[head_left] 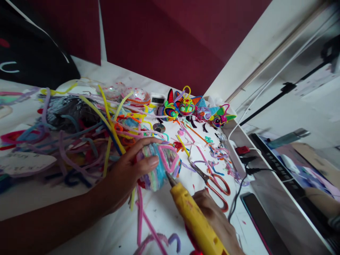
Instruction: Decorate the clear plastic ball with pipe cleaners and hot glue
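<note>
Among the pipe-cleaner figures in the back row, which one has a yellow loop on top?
The second figure from the left. Its top loop is yellow; the rightmost figure has a pink loop.

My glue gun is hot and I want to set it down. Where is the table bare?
Bare table shows near the front, between the left forearm and the glue gun, beside a pink pipe cleaner, and at the back below the red wall. Crowded: the pipe-cleaner pile on the left, and around the scissors.
</note>
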`<state>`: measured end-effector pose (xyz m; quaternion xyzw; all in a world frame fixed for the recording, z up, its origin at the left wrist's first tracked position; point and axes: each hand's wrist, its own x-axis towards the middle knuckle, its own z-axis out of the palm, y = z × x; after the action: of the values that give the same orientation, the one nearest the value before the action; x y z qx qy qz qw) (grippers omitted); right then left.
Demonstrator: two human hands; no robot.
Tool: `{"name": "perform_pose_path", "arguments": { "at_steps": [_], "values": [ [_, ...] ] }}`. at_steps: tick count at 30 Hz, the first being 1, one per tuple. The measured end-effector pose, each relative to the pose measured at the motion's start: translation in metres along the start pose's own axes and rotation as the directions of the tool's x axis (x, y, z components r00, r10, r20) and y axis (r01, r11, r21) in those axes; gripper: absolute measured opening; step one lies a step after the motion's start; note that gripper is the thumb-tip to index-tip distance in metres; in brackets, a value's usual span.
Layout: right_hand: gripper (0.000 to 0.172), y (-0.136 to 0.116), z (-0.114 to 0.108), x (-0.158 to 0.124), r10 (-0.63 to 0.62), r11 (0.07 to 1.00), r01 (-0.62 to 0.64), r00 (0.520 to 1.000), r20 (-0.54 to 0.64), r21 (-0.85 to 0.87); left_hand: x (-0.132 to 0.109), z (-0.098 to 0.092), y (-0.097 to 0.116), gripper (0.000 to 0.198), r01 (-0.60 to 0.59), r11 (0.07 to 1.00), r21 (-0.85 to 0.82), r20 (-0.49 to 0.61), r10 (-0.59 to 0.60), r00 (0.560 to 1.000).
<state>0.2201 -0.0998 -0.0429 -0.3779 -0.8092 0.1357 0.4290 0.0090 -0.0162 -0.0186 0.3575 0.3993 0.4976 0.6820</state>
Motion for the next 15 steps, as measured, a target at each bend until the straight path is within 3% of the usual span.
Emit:
{"name": "perform_pose_path", "arguments": {
  "at_steps": [6,11,15],
  "values": [
    [0.04,-0.0036,-0.0029,-0.0006,0.025,0.999,-0.025,1.0,0.014,-0.023,0.0027,-0.0048,-0.0035,0.051,-0.036,0.996,0.077,-0.007,0.036,0.999],
    [0.02,-0.0079,-0.0066,0.0021,-0.005,0.998,0.007,0.999,0.042,-0.061,0.003,-0.0071,-0.0058,0.046,-0.06,0.982,0.179,0.001,0.061,0.998],
    [0.019,-0.0074,-0.0052,0.0018,-0.032,0.993,0.036,0.999,0.034,-0.11,0.0017,-0.006,-0.005,0.041,-0.089,0.963,0.253,-0.008,0.094,0.996]
  ]
}}
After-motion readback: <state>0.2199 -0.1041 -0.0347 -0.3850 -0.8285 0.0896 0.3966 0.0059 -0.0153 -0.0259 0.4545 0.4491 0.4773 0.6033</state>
